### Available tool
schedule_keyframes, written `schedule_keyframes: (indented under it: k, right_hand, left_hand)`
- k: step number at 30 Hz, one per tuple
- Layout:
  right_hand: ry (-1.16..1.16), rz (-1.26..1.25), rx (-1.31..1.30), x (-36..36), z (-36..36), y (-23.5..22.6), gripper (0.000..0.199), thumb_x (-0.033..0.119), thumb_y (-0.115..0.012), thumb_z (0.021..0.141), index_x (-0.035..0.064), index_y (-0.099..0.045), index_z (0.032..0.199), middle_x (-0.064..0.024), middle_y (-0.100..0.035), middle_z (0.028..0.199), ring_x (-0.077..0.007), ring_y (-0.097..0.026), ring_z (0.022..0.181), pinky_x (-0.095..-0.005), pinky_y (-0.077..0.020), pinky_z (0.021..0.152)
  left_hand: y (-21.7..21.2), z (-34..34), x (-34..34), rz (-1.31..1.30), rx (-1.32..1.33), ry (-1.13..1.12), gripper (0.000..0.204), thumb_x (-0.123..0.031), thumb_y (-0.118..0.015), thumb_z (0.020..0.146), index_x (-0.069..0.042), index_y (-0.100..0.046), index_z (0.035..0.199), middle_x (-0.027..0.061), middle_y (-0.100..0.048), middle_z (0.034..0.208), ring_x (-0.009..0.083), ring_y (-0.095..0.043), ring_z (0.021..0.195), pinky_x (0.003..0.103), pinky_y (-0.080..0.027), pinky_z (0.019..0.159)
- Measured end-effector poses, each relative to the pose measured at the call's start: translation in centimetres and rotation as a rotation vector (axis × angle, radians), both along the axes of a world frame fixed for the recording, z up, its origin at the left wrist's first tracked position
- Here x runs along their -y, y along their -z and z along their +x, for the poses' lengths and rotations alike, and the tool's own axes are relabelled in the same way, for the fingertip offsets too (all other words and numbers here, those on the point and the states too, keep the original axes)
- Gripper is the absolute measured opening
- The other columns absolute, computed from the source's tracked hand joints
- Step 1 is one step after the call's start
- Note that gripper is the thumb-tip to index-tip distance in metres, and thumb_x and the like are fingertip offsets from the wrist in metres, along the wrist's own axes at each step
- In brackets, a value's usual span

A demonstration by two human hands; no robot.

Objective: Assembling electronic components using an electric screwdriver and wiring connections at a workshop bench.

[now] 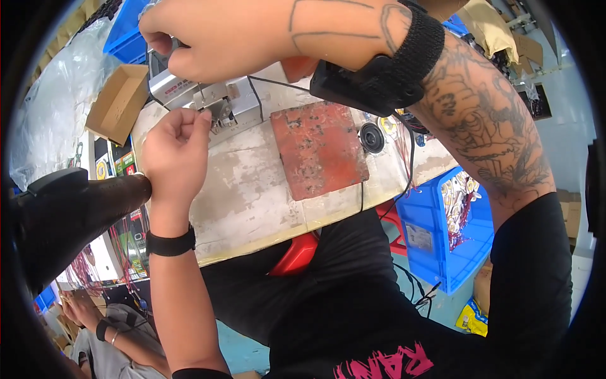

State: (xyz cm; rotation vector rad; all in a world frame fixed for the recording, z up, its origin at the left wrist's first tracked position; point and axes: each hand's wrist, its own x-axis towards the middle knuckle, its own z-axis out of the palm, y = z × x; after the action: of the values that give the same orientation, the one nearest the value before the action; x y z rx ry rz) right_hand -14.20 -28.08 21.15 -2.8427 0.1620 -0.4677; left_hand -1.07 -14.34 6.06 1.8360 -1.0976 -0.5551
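My left hand (177, 151) rests on the worn white workbench (246, 196), fingers curled shut, its fingertips against a small metal machine (218, 101) at the bench's far side. Whether it pinches a small part there I cannot tell. My right hand (214, 38) reaches across from the right above the machine, fingers closed on a small dark knob or lever at its top left. A black strap with a black device (379, 76) is on my right wrist. A red-brown mat (319, 148) lies on the bench to the right of the machine.
An open cardboard box (120, 101) and a clear plastic bag (57, 107) sit at the left. A small round black speaker (372, 137) and wires lie at the right. A blue crate (442, 234) holds wired parts. Another person's hands (82, 312) are at the lower left.
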Motion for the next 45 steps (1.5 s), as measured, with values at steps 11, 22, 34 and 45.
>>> schedule_keyframes:
  k: [11, 22, 34, 45]
  right_hand:
    - [-0.062, -0.004, -0.010, 2.3, 2.2, 2.3, 0.021, 0.008, -0.062, 0.080, -0.0065, -0.069, 0.094, -0.0302, -0.070, 0.089, -0.0462, -0.069, 0.092, -0.0490, -0.0555, 0.085]
    - [-0.172, -0.186, -0.185, 1.6, 2.3, 0.6, 0.025, 0.009, -0.064, 0.084, -0.0025, -0.074, 0.104, -0.0278, -0.072, 0.093, -0.0441, -0.071, 0.089, -0.0464, -0.0575, 0.083]
    - [-0.087, -0.444, -0.312, -0.6, 4.5, 0.2, 0.018, 0.008, -0.069, 0.088, 0.0037, -0.074, 0.104, -0.0156, -0.075, 0.094, -0.0320, -0.073, 0.083, -0.0410, -0.0589, 0.071]
    - [-0.058, -0.472, -0.391, 3.9, -0.1, -2.4, 0.019, 0.009, -0.067, 0.087, 0.0020, -0.075, 0.104, -0.0192, -0.074, 0.094, -0.0343, -0.073, 0.083, -0.0418, -0.0589, 0.073]
  left_hand:
    - [0.1, -0.1, 0.0, -0.016, 0.021, 0.005, 0.023, -0.017, -0.071, 0.099, 0.003, -0.067, 0.088, -0.0034, -0.061, 0.069, 0.0010, -0.047, 0.061, 0.021, -0.036, 0.055]
    - [0.3, 0.0, 0.2, -0.011, 0.038, 0.017, 0.023, -0.018, -0.072, 0.099, 0.003, -0.068, 0.090, -0.0031, -0.061, 0.070, 0.0019, -0.049, 0.063, 0.021, -0.037, 0.057]
    - [0.5, 0.1, 0.4, -0.016, 0.024, 0.021, 0.024, -0.021, -0.073, 0.098, 0.001, -0.070, 0.090, -0.0023, -0.063, 0.069, 0.0031, -0.051, 0.062, 0.023, -0.040, 0.059]
    - [0.5, 0.0, 0.4, -0.009, 0.042, 0.040, 0.027, -0.023, -0.072, 0.100, 0.002, -0.069, 0.092, -0.0040, -0.063, 0.072, 0.0011, -0.051, 0.065, 0.019, -0.037, 0.058]
